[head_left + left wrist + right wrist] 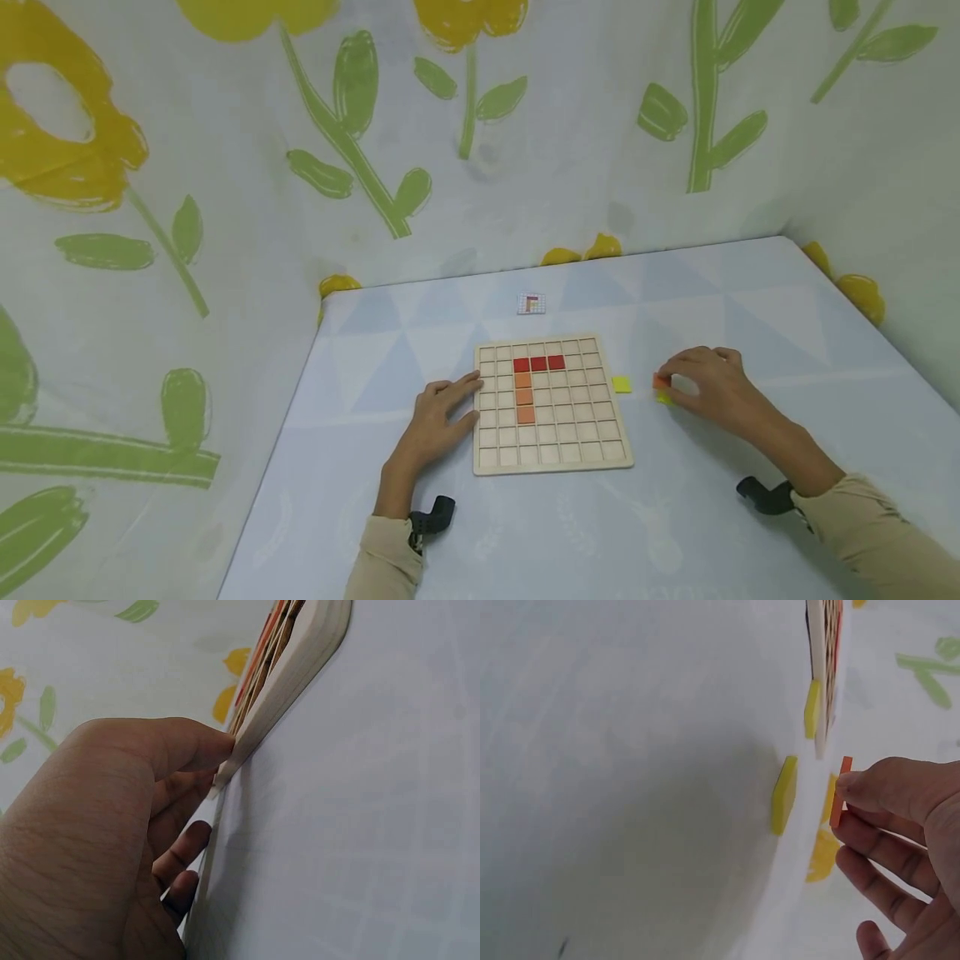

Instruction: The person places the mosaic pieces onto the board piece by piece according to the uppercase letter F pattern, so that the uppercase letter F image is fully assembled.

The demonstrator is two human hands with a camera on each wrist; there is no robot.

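Observation:
A wooden grid board (pixel 551 457) lies flat on the table, with 3 red tiles (pixel 538 364) in a row near its top and 3 orange tiles (pixel 524 397) in a column below the leftmost red one. My left hand (pixel 431 425) rests against the board's left edge, thumb and fingertips touching the rim. Between thumb and fingers, my right hand (pixel 712 387) pinches an orange tile (pixel 841 792) to the right of the board. Just under it on the table is a yellow tile (pixel 784 796). Another yellow tile (pixel 622 384) lies beside the board's right edge.
Behind the board lies a small card (pixel 532 303) printed with a coloured grid pattern. Flower-printed fabric walls (pixel 480 208) stand along the table's back and sides. A black wrist mount (pixel 432 517) sits on the left forearm, another wrist mount (pixel 767 497) on the right.

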